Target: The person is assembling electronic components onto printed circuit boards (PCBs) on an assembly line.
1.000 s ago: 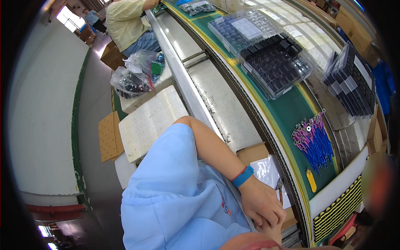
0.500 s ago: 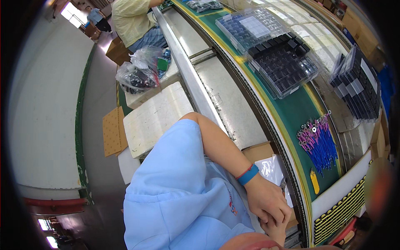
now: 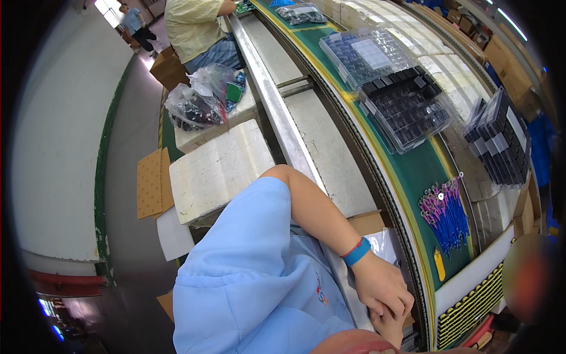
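Note:
My left hand rests at the front edge of the green conveyor table, its fingers curled over my right hand. A blue and red band circles my left wrist. The fingers of my right hand are mostly hidden under the left one. Beyond my hands, on the green belt, lie a yellow utility knife and a bundle of blue and pink cords with metal rings. Below the belt's edge, a cardboard box with clear plastic film in it is partly covered by my arm.
Clear compartment cases filled with dark parts lie on the belt; more cases stand stacked at the right. A yellow-and-black striped row sits near right. At left are a white foam block and a plastic bag. Two other people are farther off.
The view has shifted slightly, so the belt and its things sit lower. My hands stay clasped together. The walking person in the background has moved a little.

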The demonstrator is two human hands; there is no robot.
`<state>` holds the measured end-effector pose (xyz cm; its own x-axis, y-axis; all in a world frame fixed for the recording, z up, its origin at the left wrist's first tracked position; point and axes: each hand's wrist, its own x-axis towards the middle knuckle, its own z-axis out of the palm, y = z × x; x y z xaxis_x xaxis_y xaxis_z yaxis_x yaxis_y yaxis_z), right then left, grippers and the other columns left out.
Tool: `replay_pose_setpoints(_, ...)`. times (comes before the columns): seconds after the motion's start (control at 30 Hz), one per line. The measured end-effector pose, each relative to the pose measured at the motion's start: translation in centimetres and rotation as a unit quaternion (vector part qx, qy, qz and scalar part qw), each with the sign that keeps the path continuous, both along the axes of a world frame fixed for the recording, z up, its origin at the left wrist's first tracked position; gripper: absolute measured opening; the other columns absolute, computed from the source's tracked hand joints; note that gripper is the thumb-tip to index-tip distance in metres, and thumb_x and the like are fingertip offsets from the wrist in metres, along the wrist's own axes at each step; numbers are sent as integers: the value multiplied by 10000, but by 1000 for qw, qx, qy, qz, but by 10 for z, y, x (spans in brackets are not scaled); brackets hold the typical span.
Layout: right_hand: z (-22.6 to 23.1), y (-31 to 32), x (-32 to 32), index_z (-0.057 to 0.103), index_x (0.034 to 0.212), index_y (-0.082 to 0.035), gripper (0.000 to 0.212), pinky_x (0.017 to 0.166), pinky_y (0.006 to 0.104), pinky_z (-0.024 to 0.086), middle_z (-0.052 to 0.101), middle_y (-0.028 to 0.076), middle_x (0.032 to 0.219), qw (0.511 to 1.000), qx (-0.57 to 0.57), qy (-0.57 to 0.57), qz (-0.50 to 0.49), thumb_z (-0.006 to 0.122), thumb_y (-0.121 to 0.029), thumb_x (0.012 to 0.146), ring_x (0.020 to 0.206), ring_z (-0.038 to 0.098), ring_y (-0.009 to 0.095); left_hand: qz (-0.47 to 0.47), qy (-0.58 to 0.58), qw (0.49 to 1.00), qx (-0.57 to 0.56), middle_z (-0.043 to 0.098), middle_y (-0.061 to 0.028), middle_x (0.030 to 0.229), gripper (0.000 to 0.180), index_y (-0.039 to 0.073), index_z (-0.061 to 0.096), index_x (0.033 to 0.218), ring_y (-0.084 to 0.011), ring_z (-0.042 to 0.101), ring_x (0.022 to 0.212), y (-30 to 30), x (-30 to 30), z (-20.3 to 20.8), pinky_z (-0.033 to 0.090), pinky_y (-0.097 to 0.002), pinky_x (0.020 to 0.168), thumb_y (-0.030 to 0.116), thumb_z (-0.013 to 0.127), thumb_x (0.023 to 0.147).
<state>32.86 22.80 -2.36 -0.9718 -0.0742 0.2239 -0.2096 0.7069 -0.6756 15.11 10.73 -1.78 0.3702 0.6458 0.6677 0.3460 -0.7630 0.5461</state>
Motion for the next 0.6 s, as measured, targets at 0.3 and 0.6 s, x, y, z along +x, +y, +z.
replay_pose_setpoints(0.3, 16, -7, -5, 621, 1155, -95, 457, 818, 448, 516, 541, 188, 1178, 982, 186, -8, 13, 761, -293, 767, 1048, 581, 389, -6, 32, 999, 0, 495, -132, 1172, 182, 133, 577, 1031, -348, 575, 820, 0, -3, 7, 496, -439, 660, 176, 586, 855)
replay_pose_setpoints(0.6, 34, -18, -23, 706, 841, -147, 358, 514, 369, 486, 660, 31, 764, 985, 149, 84, -9, 795, -447, 667, 661, 644, 262, -2, 17, 1000, -25, 530, -110, 1118, 133, 142, 603, 944, -331, 594, 831, -7, -2, 18, 506, -414, 645, 184, 644, 825)
